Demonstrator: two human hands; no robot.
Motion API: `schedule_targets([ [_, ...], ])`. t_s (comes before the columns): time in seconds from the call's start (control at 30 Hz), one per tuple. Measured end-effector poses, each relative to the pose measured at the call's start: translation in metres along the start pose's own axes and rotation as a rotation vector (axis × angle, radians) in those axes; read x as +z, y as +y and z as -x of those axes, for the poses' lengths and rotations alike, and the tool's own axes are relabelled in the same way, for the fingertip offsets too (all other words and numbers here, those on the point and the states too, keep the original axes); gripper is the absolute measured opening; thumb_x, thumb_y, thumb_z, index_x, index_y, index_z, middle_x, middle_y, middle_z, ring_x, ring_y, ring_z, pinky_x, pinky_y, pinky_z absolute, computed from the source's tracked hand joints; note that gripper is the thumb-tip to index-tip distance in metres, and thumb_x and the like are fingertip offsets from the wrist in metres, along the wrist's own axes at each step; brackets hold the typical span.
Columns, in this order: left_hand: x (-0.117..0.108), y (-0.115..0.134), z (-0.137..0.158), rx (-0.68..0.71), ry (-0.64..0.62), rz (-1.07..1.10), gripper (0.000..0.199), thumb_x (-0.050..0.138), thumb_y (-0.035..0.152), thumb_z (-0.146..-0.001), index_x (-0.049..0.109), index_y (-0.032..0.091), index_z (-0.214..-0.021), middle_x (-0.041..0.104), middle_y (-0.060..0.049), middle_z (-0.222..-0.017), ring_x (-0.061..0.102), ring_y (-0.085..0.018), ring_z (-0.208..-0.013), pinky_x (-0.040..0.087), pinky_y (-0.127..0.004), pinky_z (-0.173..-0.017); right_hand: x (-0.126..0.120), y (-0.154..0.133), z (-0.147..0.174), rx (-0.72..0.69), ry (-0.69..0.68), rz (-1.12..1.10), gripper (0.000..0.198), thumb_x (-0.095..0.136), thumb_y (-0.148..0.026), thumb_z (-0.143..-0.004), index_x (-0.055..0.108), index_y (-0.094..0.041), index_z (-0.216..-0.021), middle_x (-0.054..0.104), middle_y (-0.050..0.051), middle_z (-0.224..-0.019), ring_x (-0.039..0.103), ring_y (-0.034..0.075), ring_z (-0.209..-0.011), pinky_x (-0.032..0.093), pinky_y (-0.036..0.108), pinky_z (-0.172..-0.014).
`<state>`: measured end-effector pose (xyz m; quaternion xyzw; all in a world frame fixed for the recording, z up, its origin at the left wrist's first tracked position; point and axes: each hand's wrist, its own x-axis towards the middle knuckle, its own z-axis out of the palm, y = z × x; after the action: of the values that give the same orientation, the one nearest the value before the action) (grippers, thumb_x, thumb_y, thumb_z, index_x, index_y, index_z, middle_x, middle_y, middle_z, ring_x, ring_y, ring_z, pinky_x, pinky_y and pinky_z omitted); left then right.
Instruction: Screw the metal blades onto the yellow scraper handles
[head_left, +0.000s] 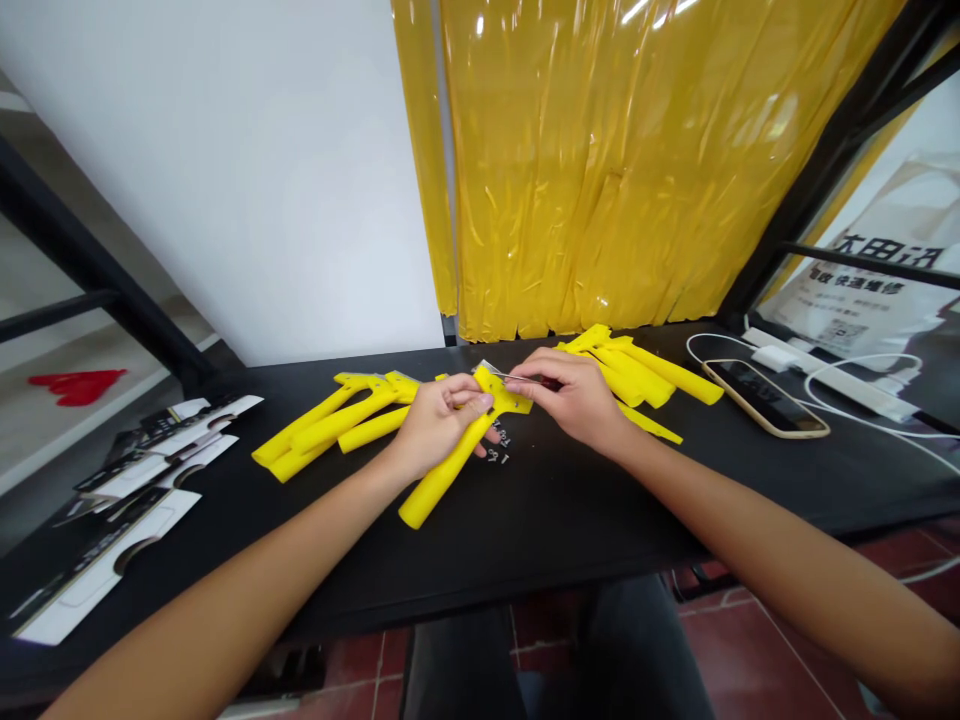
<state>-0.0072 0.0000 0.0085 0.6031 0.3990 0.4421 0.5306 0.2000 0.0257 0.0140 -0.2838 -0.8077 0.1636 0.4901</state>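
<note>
1. Yellow handle (442, 482), plastic by the look of it, is over the black table (570, 530); can't tell if the low end touches.
2. Left hand (437, 418) grips it below the wide end; right hand (579, 396) pinches a thin tool (550, 382) against that end.
3. Probably light, stiff, kinda slick. I'd hold the neck, go easy near the thin edges.
4. Loose screws (499, 438) just beside it.
</note>
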Motion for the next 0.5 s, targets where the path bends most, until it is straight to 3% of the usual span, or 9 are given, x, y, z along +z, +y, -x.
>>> schedule_targets([
  [0.5, 0.0085, -0.0061, 0.0061, 0.087, -0.005, -0.098, 0.025, 0.07, 0.038, -0.088, 0.063, 0.017, -0.099, 0.069, -0.004, -0.081, 0.073, -0.02, -0.063, 0.06, -0.028, -0.047, 0.0061, 0.0021, 0.0022, 0.021, -0.056, 0.053, 0.017, 0.066, -0.035, -0.094, 0.074, -0.022, -0.088, 0.07, 0.003, -0.084, 0.062, 0.016, -0.077, 0.045, 0.03, -0.071],
])
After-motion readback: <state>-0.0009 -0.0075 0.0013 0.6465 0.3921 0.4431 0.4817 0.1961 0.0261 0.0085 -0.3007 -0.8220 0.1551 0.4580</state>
